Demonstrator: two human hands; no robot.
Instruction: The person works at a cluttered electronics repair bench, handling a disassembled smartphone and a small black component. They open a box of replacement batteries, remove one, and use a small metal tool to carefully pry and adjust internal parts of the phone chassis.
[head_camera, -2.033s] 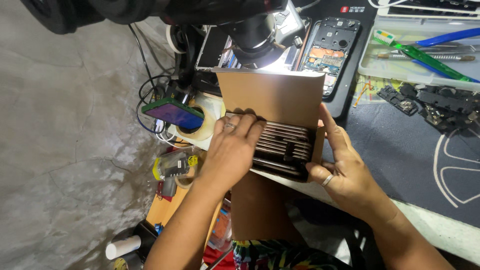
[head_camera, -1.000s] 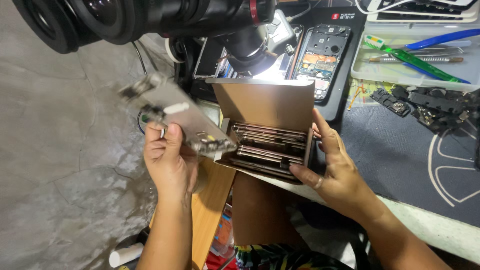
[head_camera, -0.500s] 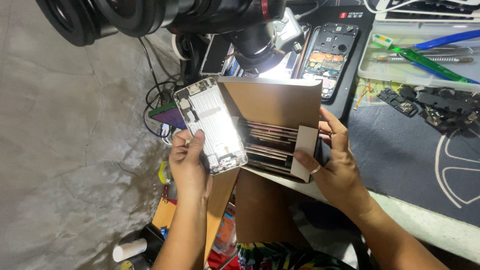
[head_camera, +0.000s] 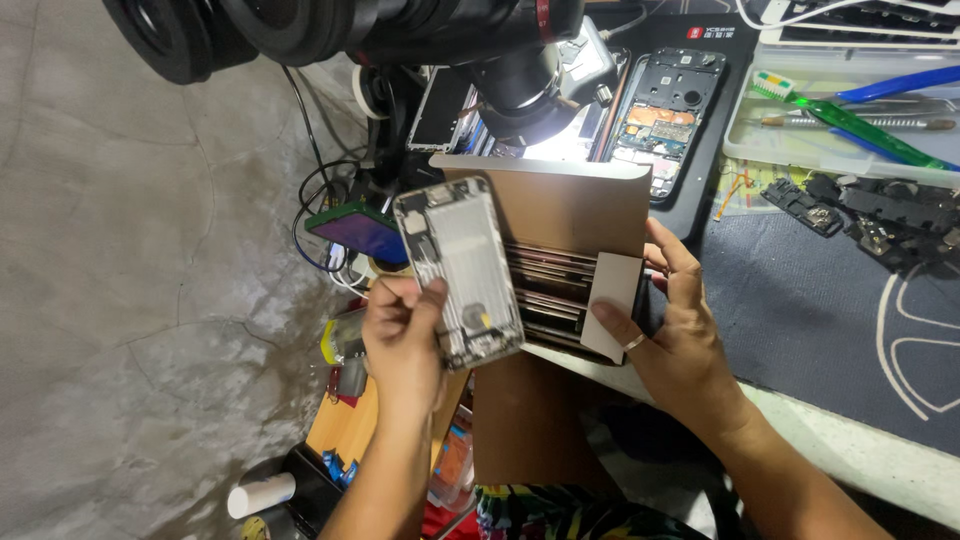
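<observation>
The left hand (head_camera: 405, 340) grips a stripped phone housing (head_camera: 460, 270) by its lower left edge, fingers curled round the side and thumb on the rim. The housing is held up off the worktop, tilted slightly, its inner side showing: pale metal plate with small parts at the top and near the bottom. It hangs in front of the left part of a cardboard box (head_camera: 560, 215).

The right hand (head_camera: 675, 335) is closed on the right end of that box, thumb pressed against a pale end flap (head_camera: 612, 305), fingers wrapped round the far side. A ring sits on one finger. The box stands open toward the person, its lid flap raised behind, and inside it a stack of flat phone parts (head_camera: 545, 295) lies in rows, edges outward.

Behind the box, a microscope head (head_camera: 520, 80) throws a bright light onto the worktop. Just beyond it lies an opened phone (head_camera: 665, 115) with its circuit board exposed, on a dark mat. To the right, a clear tray (head_camera: 850, 150) holds a green toothbrush (head_camera: 850, 120) and other tools; near it, dark phone pieces (head_camera: 870, 215) rest on a blue mat (head_camera: 800, 310). Left of the box sits a small green-edged device with a purple screen (head_camera: 360, 230), among black cables. The grey concrete floor (head_camera: 130, 300) shows at left.
</observation>
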